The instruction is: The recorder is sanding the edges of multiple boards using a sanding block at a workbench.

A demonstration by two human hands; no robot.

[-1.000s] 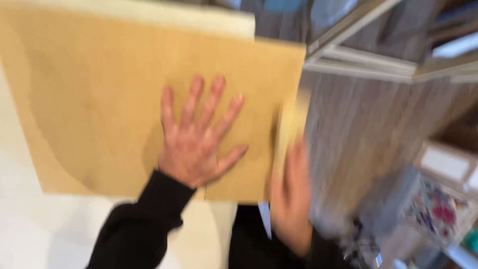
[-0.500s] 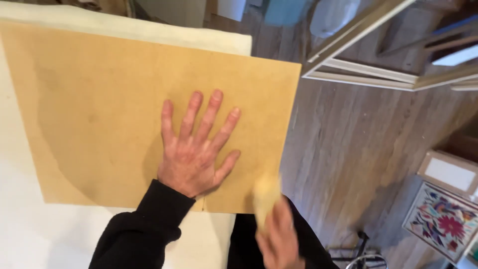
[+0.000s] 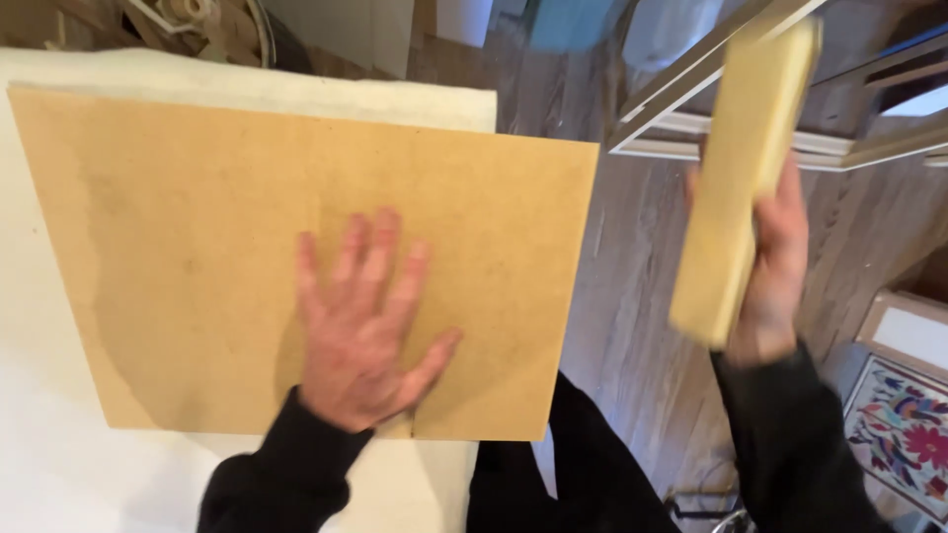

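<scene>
The flat tan fibreboard panel (image 3: pixel 296 247) is lying across the white padded tabletop (image 3: pixel 59 474), filling the left and centre of the frame, pinned by one hand while the other is lifting a block.

The left hand (image 3: pixel 360 331) is pressing down on the panel's lower middle, palm flat and fingers spread wide, gripping nothing; that flat pressure is likely keeping the panel from sliding, since its right edge is overhanging the tabletop above the grey wood-plank floor (image 3: pixel 632 296). The right hand (image 3: pixel 775 266), at the right of the frame, is wrapping its fingers around a long pale-yellow rectangular block (image 3: pixel 746 168), holding it raised and nearly upright over the floor, well apart from the panel. White frame mouldings (image 3: pixel 691 123) are lying behind it.
</scene>
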